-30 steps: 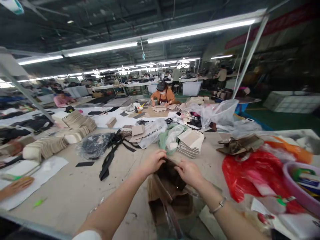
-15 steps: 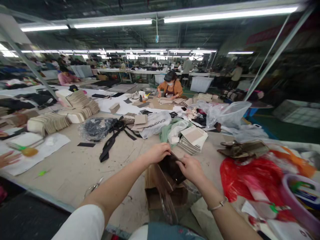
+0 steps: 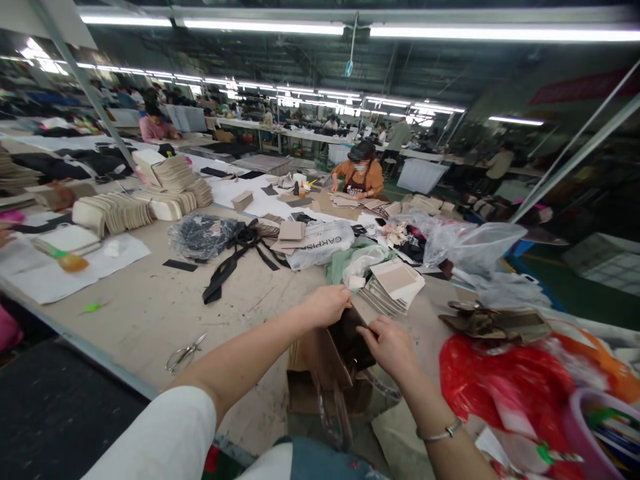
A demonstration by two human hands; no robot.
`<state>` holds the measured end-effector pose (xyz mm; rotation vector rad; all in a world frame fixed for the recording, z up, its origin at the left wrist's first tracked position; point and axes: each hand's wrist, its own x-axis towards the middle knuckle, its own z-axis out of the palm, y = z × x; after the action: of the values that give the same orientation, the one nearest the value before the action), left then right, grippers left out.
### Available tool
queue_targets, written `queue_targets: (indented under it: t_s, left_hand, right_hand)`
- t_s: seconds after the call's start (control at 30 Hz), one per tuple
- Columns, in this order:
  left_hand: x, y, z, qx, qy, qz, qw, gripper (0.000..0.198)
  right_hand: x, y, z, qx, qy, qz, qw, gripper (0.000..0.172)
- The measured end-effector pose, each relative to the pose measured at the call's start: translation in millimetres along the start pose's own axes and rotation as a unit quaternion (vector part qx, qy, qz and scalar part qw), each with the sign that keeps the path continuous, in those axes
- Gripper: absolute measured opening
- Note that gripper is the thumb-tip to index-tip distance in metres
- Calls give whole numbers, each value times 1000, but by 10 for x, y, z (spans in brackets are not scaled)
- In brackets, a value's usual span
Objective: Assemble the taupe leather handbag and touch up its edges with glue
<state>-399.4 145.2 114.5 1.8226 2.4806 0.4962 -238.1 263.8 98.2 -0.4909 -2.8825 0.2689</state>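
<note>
Between my two hands is a brown handbag (image 3: 323, 357), its dark opening facing up. My left hand (image 3: 327, 305) is closed on the far left part of its rim. On the right side of the rim, my right hand (image 3: 387, 340) pinches the edge with thumb and fingers. Plastic-wrapped handles (image 3: 337, 417) hang down toward my body. Below the bag sits a brown box-like piece (image 3: 303, 393), partly covered by it. A pair of scissors (image 3: 185, 353) lies on the table beside my left forearm.
Stacked beige panels (image 3: 385, 293) lie just beyond my hands. To the right are a red plastic bag (image 3: 500, 380), a folded brown bag (image 3: 495, 320) and a purple basin (image 3: 583, 427). Black straps (image 3: 230, 263) lie left of centre. A co-worker in orange (image 3: 373, 177) sits across the table.
The view has swung left and tilted, so the surroundings sit differently and the scissors show fully. Both hands keep their hold on the handbag rim, and its side panel now faces me more.
</note>
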Motion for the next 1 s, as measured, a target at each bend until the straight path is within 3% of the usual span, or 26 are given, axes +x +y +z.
queue_targets:
  t_s: [0.2,0.37,0.57,0.67,0.73,0.77,0.9,1.0]
  left_hand:
    - [-1,-9,16,-4,3,-10,1000,15]
    - [13,-25,73,-14,12,-4,1000,13]
    - [-64,-168,67,-158,66,12,985,8]
    - [-152,-282,44,-243,79,19,967,45]
    - [-200,-342,19,-267,66,16,961,76]
    - [-214,-367,2,-266,56,11,962,82]
    - [-211,-450,-95,-185,11,-3,983,56]
    - [-190,-496,-178,-97,-9,38,994,41]
  right_hand:
    - [37,53,-89,24,-19,19,999,42]
    - [212,-11,-87,40,-29,19,999,35]
    - [338,-79,9,-13,-19,-28,999,33]
    - [338,-61,58,-22,12,-49,998,31]
    - [340,-46,84,-26,23,-60,998,31]
    - [343,-41,94,-27,25,-64,997,32]
    - [365,-41,101,-28,27,-74,997,31]
    - [378,-51,83,-21,18,-72,997,32]
